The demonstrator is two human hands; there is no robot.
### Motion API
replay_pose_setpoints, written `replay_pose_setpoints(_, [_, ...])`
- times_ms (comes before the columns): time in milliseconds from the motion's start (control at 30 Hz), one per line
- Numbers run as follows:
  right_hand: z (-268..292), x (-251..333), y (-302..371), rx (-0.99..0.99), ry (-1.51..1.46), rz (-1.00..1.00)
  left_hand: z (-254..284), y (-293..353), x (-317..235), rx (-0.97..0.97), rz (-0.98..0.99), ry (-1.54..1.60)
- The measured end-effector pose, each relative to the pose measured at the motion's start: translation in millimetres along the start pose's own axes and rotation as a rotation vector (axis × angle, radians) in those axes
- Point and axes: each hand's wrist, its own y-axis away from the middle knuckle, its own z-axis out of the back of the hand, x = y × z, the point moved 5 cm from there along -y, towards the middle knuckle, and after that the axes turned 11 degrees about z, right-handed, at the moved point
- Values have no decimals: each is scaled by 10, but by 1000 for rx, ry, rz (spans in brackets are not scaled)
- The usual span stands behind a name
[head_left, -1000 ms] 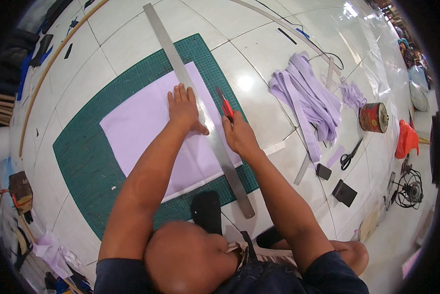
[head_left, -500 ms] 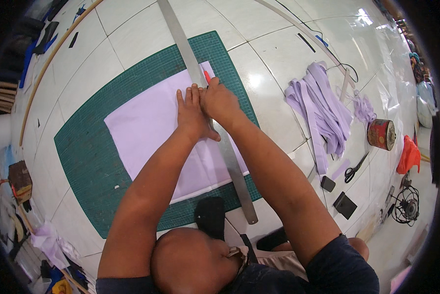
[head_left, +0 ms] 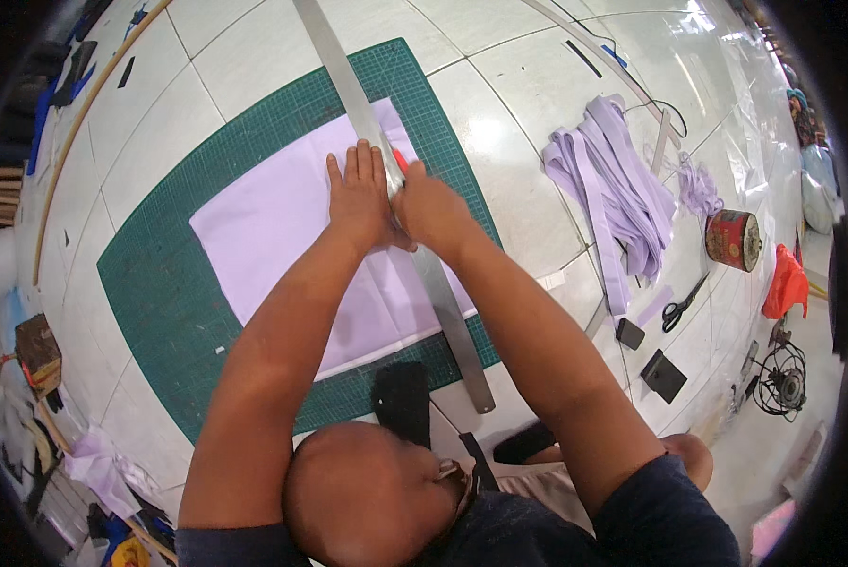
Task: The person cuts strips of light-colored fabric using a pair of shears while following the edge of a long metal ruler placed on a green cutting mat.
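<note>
A long steel ruler (head_left: 452,333) lies slantwise over lilac fabric (head_left: 282,246), which rests on a green cutting mat (head_left: 159,302). My left hand (head_left: 359,200) is flat on the fabric, fingers stretched away from me along the ruler's left edge, with its thumb side across the metal. Just right of the ruler, my right hand (head_left: 430,210) is closed around a red-handled cutter (head_left: 400,161). Only a bit of red shows past the knuckles; the blade is hidden. A narrow strip of fabric lies on the ruler's right side.
To the right lie bundled lilac strips (head_left: 613,189), a round red tin (head_left: 732,240), black scissors (head_left: 681,304) and two small black pieces (head_left: 664,376). A red bag (head_left: 785,282) and a small fan (head_left: 785,380) are farther right. A wooden box (head_left: 38,354) stands left.
My right hand has slid toward me along the ruler with the cutter. My left hand stays pressed down, its fingers slightly shifted. The whole view has moved a little.
</note>
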Motion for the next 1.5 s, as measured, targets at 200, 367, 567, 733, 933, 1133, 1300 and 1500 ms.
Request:
replay_pose_setpoints(200, [-129, -262, 1145, 86, 13, -98, 42, 27, -42, 22, -3, 54])
replay_pose_setpoints(367, [-246, -290, 2145, 255, -1, -308, -50, 71, 95, 27, 24, 77])
replay_pose_setpoints(567, [-434, -611, 3001, 221, 153, -236, -10, 15, 60, 47, 15, 111])
replay_pose_setpoints(733, [-443, -922, 3231, 51, 316, -88, -17, -110, -142, 68, -46, 174])
replay_pose_setpoints(933, [198, -388, 2717, 191, -8, -176, -72, -14, 80, 151, 18, 148])
replay_pose_setpoints(1133, [284, -424, 1863, 15, -71, -109, -83, -11, -92, 122, 0, 150])
replay_pose_setpoints(1300, [68, -255, 902, -152, -66, 53, -184, -75, -24, 118, 21, 137])
replay_pose_setpoints(1500, [66, -39, 72, -112, -8, 3, -276, -136, 8, -60, 4, 215])
